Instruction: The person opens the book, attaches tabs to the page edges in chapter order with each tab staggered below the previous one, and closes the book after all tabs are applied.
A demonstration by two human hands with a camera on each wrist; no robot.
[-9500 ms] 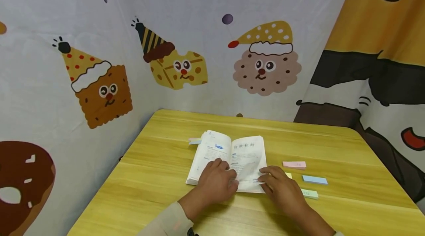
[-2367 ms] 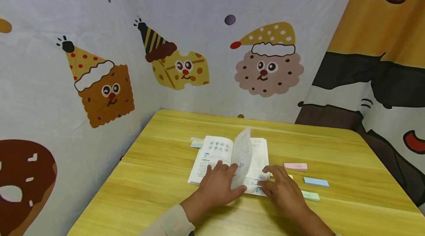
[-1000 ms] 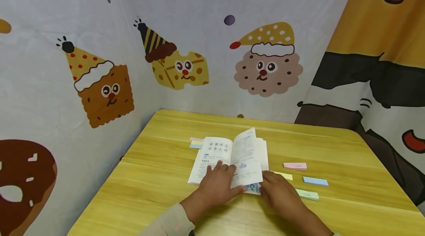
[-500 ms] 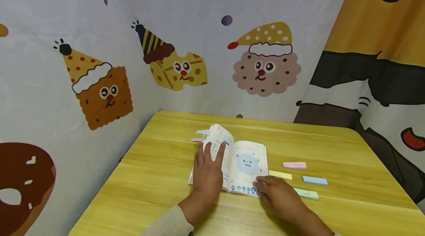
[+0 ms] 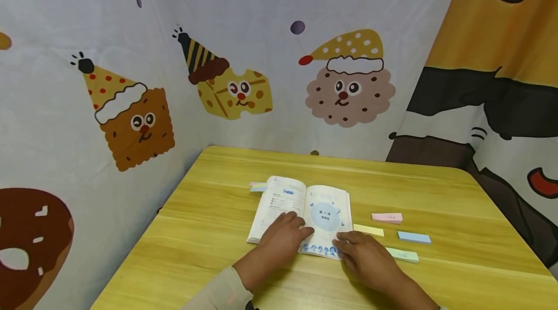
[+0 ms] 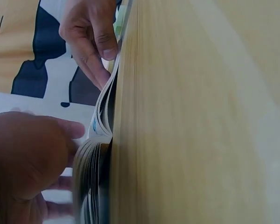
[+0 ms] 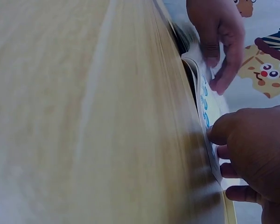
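Observation:
An open book (image 5: 283, 198) lies on the table, its right page showing a pale blue circle and a row of blue figures along the bottom. My left hand (image 5: 281, 237) rests on the lower left page near the spine, fingers loosely bent. At the lower right corner, my right hand (image 5: 368, 256) touches the page with its fingertips. Both wrist views show the hands over the book's bottom edge, the left hand (image 6: 30, 163) by the thicker stack and the right hand (image 7: 256, 149) by the right page. Coloured paper tabs (image 5: 258, 187) stick out from the left side.
Right of the book lie small sticky-note strips: pink (image 5: 386, 218), yellow (image 5: 369, 230), blue (image 5: 414, 237) and green (image 5: 403, 255). Behind the wooden table (image 5: 196, 203) hangs a cartoon-printed curtain (image 5: 279, 135).
Pages have been turned to the left, uncovering the blue-circle page. Since half a second ago, my left hand has slid down the left page, which now lies flatter. The right hand has stayed near the corner.

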